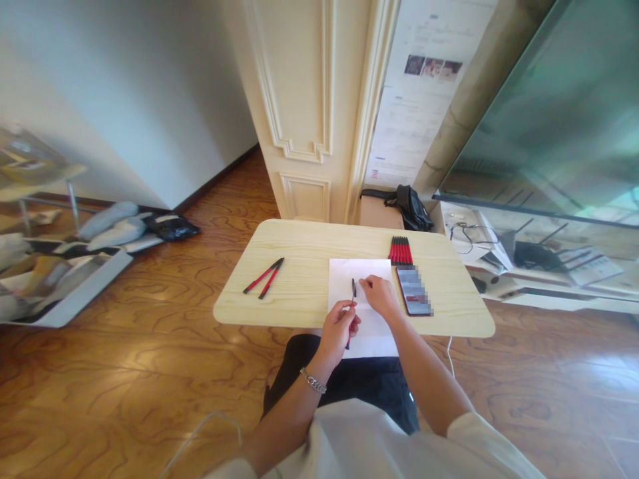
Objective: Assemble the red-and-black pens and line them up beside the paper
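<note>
My left hand (pixel 341 326) is closed around a red pen (pixel 348 345), whose red end sticks out below the fingers. Just above its fingertips a small black piece (pixel 354 287), like a pen cap or pen end, stands over the white paper (pixel 372 340); whether it joins the pen I cannot tell. To its right, my right hand (pixel 379 295) has curled, pinched fingertips close to the black piece. What they hold, if anything, is hidden. Two red pens with black ends (pixel 264 277) lie in a V on the left of the table.
On the pale wooden table (pixel 299 239), a row of several red and black pens (pixel 401 251) lies behind a phone (pixel 414 291), right of the paper. A black bag (pixel 414 209) rests on a box behind. An open box of items (pixel 64 286) stands on the floor left.
</note>
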{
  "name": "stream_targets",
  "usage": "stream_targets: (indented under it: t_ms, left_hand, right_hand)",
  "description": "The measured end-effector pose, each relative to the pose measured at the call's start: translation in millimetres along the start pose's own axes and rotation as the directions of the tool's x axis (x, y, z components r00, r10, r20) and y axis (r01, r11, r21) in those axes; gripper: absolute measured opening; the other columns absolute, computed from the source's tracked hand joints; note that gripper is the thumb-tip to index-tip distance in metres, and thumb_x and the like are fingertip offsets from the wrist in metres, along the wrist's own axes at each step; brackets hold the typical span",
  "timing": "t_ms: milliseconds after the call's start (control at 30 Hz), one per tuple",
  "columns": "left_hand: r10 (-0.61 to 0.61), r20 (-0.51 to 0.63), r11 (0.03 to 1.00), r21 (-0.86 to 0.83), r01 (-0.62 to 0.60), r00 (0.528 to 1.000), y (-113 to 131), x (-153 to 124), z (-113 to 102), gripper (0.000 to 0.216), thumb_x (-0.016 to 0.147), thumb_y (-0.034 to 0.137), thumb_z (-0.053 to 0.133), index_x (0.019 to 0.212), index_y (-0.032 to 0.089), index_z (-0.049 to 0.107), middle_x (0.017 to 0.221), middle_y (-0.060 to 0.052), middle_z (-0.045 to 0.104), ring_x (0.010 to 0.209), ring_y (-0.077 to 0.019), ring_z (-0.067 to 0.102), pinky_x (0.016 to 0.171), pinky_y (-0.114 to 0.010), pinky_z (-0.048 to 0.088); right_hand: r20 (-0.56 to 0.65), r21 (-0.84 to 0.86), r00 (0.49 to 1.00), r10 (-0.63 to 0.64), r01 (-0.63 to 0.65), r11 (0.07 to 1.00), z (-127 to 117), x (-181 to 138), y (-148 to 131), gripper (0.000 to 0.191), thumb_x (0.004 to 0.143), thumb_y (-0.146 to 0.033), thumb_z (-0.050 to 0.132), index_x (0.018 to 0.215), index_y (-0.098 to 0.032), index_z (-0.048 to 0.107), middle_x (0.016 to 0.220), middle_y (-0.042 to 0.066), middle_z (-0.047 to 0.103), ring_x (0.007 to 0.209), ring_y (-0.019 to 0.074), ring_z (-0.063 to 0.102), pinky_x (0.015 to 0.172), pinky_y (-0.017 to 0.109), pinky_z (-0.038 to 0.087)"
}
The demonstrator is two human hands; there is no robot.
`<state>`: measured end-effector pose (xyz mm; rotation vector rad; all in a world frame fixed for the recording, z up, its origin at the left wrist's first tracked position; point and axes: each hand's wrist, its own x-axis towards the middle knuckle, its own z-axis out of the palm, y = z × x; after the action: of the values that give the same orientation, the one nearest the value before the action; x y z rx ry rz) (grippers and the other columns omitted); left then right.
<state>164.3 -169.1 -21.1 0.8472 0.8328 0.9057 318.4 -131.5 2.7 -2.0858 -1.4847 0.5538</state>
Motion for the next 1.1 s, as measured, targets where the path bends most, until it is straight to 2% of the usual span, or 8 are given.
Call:
stream_targets:
  t_ms: [200,300,400,567,767,867,933,1100]
  left_hand:
    - [0.005,0.042,1.0,-0.005,-0.005,0.999,0.5,1.1,6.9,0.037,0.077,0.046,0.064,0.1,0.018,0.058,0.062,0.001,0.058,0.046,-0.007,0.047,0.043,-0.02,0.03]
    - [-0.013,0.056,1.0,0.025,0.012,0.998,-1.4,-0.5,8.8,0.039,0.076,0.046,0.065,0.101,0.017,0.06,0.063,0.0,0.059,0.047,-0.0076,0.048,0.044,-0.02,0.031]
    - [-0.035,0.033,0.999,0.035,0.033,0.999,-2.4,-2.1,7.3,0.041,0.075,0.047,0.066,0.102,0.016,0.061,0.064,-0.001,0.06,0.048,-0.0085,0.049,0.044,-0.021,0.031]
    - [-0.043,-0.003,0.999,-0.009,0.043,0.999,-0.3,-2.0,3.4,0.042,0.074,0.041,0.064,0.107,0.014,0.062,0.069,-0.004,0.063,0.051,-0.0106,0.054,0.045,-0.022,0.034]
    - [-0.072,0.018,0.993,-0.093,0.073,0.997,7.1,-2.8,3.9,0.04,0.074,0.034,0.066,0.108,0.014,0.059,0.072,-0.005,0.065,0.056,-0.0123,0.059,0.051,-0.023,0.043]
    - [-0.116,0.018,0.987,-0.108,0.117,0.993,12.4,-3.3,5.9,0.042,0.074,0.036,0.069,0.109,0.015,0.058,0.076,-0.007,0.067,0.06,-0.0146,0.063,0.058,-0.028,0.05]
    - [-0.136,0.009,0.984,-0.114,0.136,0.991,14.7,-2.9,8.1,0.045,0.073,0.036,0.071,0.11,0.015,0.056,0.077,-0.007,0.068,0.061,-0.0155,0.065,0.061,-0.03,0.052]
    - [-0.113,-0.01,0.99,-0.09,0.111,0.994,14.4,-1.3,15.3,0.055,0.075,0.039,0.07,0.12,0.015,0.049,0.072,-0.007,0.069,0.056,-0.0165,0.065,0.057,-0.031,0.052]
  right_hand:
    - [0.136,0.535,0.98,-0.146,0.051,0.843,-3.6,-21.3,-0.2,0.032,0.079,-0.047,0.057,0.083,-0.017,0.068,0.071,0.002,0.066,0.064,0.0138,0.057,0.058,0.023,0.04]
    - [0.077,0.603,0.996,-0.04,-0.015,0.798,-12.2,-10.5,7.2,0.033,0.08,-0.047,0.055,0.082,-0.016,0.066,0.076,0.004,0.068,0.06,0.0125,0.055,0.052,0.023,0.038]
    - [0.01,0.457,0.998,0.065,-0.062,0.888,-21.3,8.6,18.9,0.03,0.079,-0.044,0.056,0.079,-0.016,0.068,0.072,0.005,0.069,0.058,0.0136,0.057,0.052,0.024,0.037]
    - [-0.035,0.04,0.996,0.078,-0.077,0.996,-12.5,19.5,25.5,0.021,0.075,-0.037,0.064,0.077,-0.017,0.073,0.072,0.007,0.07,0.07,0.0188,0.062,0.062,0.026,0.039]
    - [-0.12,-0.048,0.992,0.047,-0.053,0.997,-0.4,8.1,18.1,0.024,0.079,-0.038,0.061,0.074,-0.017,0.07,0.073,0.01,0.07,0.069,0.0183,0.061,0.062,0.026,0.037]
    - [-0.136,0.111,0.991,0.018,-0.002,0.994,-3.3,-3.1,14.0,0.031,0.082,-0.045,0.055,0.075,-0.017,0.068,0.073,0.007,0.069,0.067,0.0167,0.059,0.061,0.026,0.039]
    - [-0.04,0.322,0.998,0.042,-0.027,0.946,-2.8,-14.5,10.5,0.038,0.083,-0.05,0.051,0.077,-0.017,0.068,0.072,0.006,0.068,0.062,0.0154,0.058,0.057,0.025,0.04]
    - [0.246,0.752,0.969,0.022,-0.205,0.627,5.4,-43.8,3.0,0.044,0.077,-0.053,0.058,0.093,-0.014,0.067,0.07,0.005,0.064,0.051,0.0124,0.053,0.047,0.024,0.041]
